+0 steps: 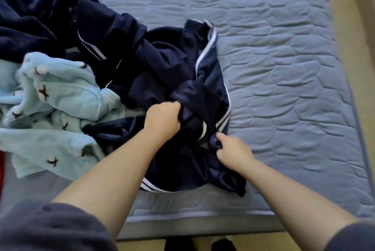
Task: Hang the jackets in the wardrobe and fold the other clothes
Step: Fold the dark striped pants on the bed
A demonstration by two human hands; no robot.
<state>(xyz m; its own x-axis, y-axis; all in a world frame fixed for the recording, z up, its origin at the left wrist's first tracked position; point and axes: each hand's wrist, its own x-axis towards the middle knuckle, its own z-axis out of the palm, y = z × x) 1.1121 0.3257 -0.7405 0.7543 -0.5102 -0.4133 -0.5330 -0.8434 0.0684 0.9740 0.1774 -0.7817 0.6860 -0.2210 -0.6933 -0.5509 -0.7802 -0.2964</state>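
The navy striped garment lies all bunched up on the bed, close to the near edge and right in front of the person. I cannot tell if it is a jacket or trousers, so it could end up folded when it should be hung, or the other way round.

The cloth looks shiny and slippy. It might slide out of the hands and drop off the near edge to the floor. Its far part runs up against the dark blue pile at the back left, and they may be tangled there. A quick lift could drag those clothes along too. The light blue fluffy garment lies just beside it on the left and could get pulled as well.

The right hand is the nearer one. Its fingers are curled in and pinch a fold next to the white stripes. The left hand is a little farther in. It is closed tight like a fist around a bunch of the navy cloth in the middle. Neither hand is spread flat.
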